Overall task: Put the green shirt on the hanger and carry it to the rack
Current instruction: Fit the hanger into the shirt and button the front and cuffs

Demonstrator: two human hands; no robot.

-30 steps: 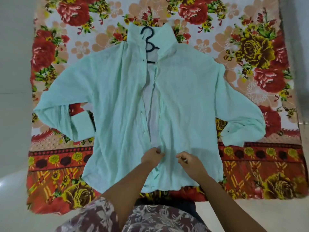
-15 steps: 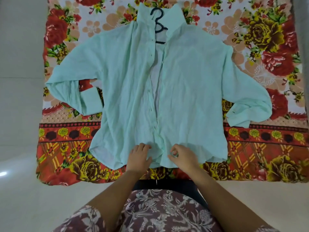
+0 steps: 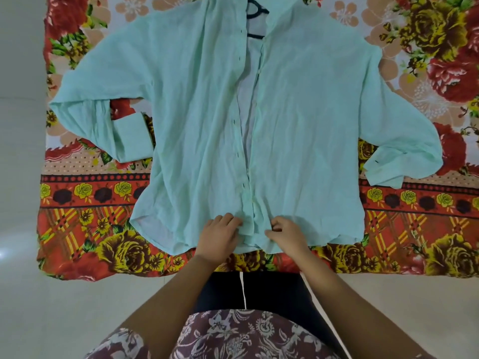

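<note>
The pale green shirt (image 3: 197,120) lies face up and spread flat on a floral cloth, sleeves folded inward at both sides. Its front is open down the middle. A dark hanger (image 3: 255,11) shows inside the collar at the top edge; the rest of it is hidden under the fabric. My left hand (image 3: 220,234) pinches the left front panel at the hem. My right hand (image 3: 286,233) grips the right front panel at the hem, fingers curled into the cloth. The two hands sit close together on either side of the button line.
The red and yellow floral cloth (image 3: 85,229) covers the floor under the shirt. Pale tiled floor (image 3: 20,177) borders it on the left and in front. My patterned top and dark trousers fill the bottom of the view. No rack is in sight.
The view has tilted down and closer, so the shirt sits higher in frame. Both hands have slid from above the hem to the hem's edge, still holding the two front panels.
</note>
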